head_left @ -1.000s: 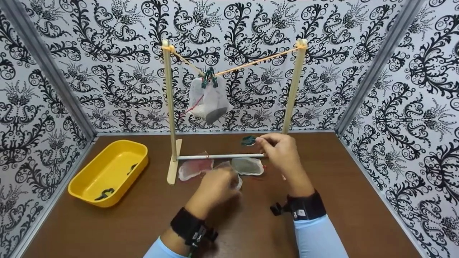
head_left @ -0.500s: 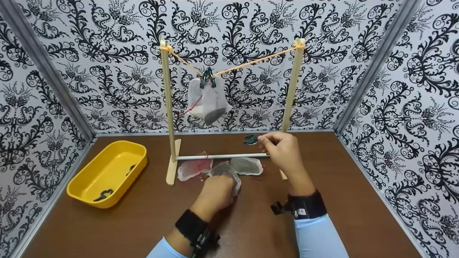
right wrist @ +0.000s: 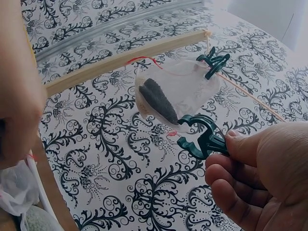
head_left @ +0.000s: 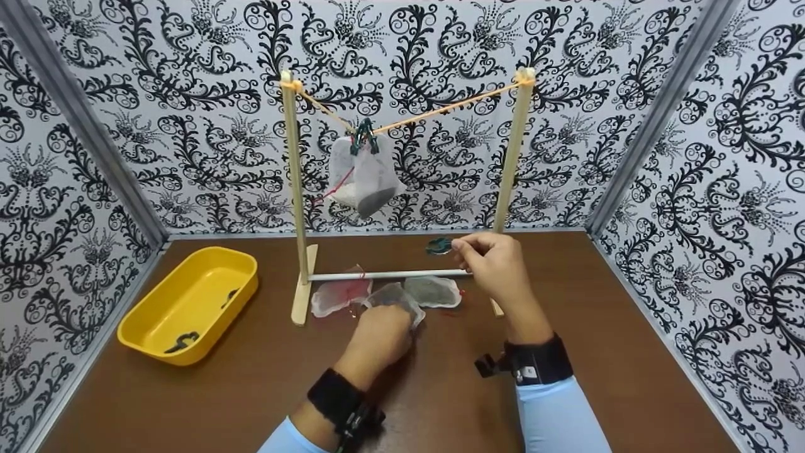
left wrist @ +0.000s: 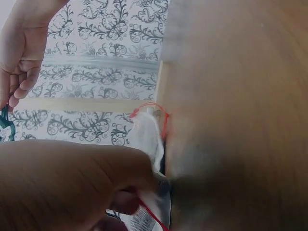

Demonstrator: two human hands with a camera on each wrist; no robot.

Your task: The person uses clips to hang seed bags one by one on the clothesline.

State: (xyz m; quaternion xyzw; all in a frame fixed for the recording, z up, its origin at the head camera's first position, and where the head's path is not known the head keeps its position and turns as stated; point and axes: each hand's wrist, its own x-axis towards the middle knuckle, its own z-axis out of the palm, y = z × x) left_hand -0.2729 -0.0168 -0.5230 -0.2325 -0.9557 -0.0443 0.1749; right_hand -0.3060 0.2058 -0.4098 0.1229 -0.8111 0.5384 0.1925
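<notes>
My right hand [head_left: 500, 261] pinches a dark green spring clip [head_left: 439, 246] by its handles, raised above the table's far part. In the right wrist view the spring clip [right wrist: 204, 139] has its curved jaws apart, with nothing between them. Low over the table, my left hand [head_left: 380, 336] grips a white mesh drawstring pouch [head_left: 393, 296]; a red cord [left wrist: 153, 214] shows by its fingers. The back of that hand hides most of the grip. Beside it lie a pouch with reddish contents [head_left: 341, 297] and one with grey-green contents [head_left: 433, 292].
A wooden frame [head_left: 295, 182] carries a sagging orange cord [head_left: 446, 109]. From it hang white pouches [head_left: 371, 170], held by green clips [head_left: 365, 136]. A yellow tray [head_left: 188, 305] with dark clips stands at the left. Patterned walls [head_left: 440, 38] enclose the brown table [head_left: 251, 390].
My left hand has shifted slightly at the middle pouch, and the pouch has turned and shows more. The right hand with the spring clip has hardly moved.
</notes>
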